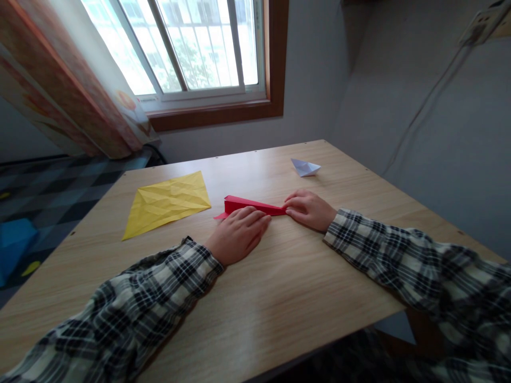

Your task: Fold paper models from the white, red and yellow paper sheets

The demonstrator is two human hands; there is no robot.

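We find the folded red paper (235, 204) near the middle of the tabletop (239, 330), lying lengthwise with its narrow point toward three o'clock; clock directions are taken from this piece, twelve being away from the person. The hands are apart from each other. The left hand (240, 235), at seven o'clock, lies over the near side, which in our judgement steadies the paper; its thumb is hidden, so we cannot tell whether it grips. The right hand (310, 209), at three, has its fingertips closed on the narrow point, presumably to keep the layers together. A creased yellow sheet (170, 201) lies spread at nine, and a white folded paper (305, 168) stands between one and two, both untouched and apart from the hands. We record the surface as pale, wood-grained and dotted along its edges. A barred window (199, 48) at eleven admits daylight, a patterned curtain (75, 69) hangs at ten, and a wall socket (481, 26) with a cable (423, 103) is at two.
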